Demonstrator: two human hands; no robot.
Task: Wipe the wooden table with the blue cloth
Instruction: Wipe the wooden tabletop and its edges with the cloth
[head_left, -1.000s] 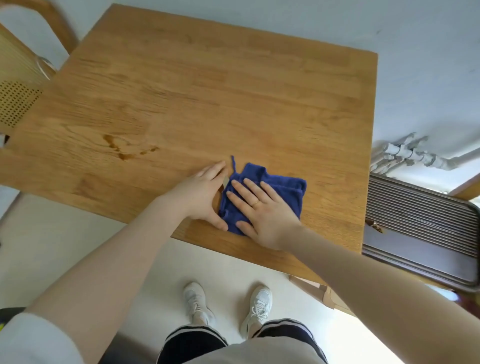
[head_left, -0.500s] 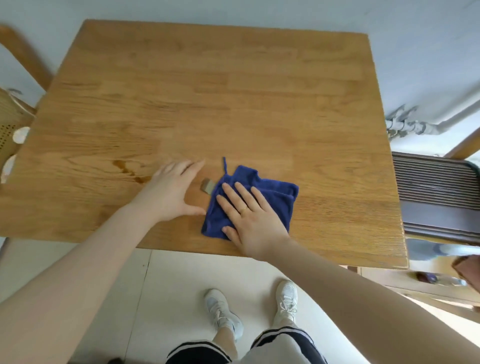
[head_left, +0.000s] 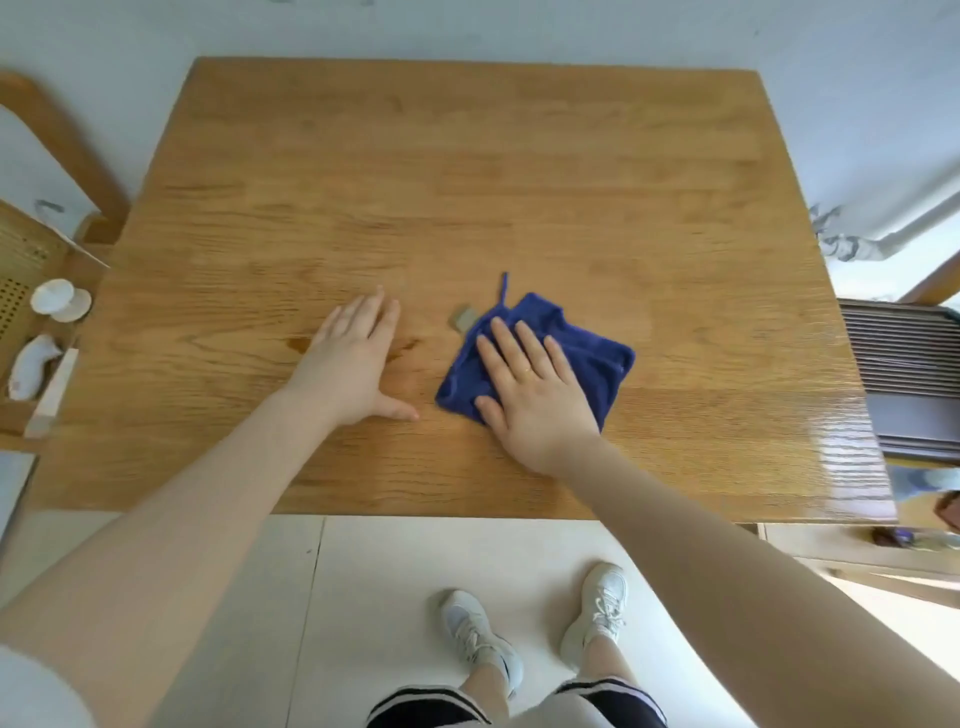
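A folded blue cloth (head_left: 592, 358) lies on the wooden table (head_left: 467, 171), a little right of its middle and toward the near edge. My right hand (head_left: 530, 392) presses flat on the cloth's left half, fingers spread and pointing away from me. A thin blue loop and a small grey tag (head_left: 464, 318) stick out at the cloth's far left corner. My left hand (head_left: 353, 364) rests flat on the bare wood to the left of the cloth, apart from it, beside a dark stain (head_left: 402, 347) in the wood.
A wooden chair with a woven seat (head_left: 31, 270) stands at the table's left, with small white objects (head_left: 57, 301) on a ledge. A dark slatted tray (head_left: 904, 374) sits off the right edge. White pipes (head_left: 852, 244) run along the wall. My feet stand below the near edge.
My left hand has slid left, away from the cloth, uncovering the grey tag. The right hand stays pressed on the cloth. The view has shifted so the whole table shows.
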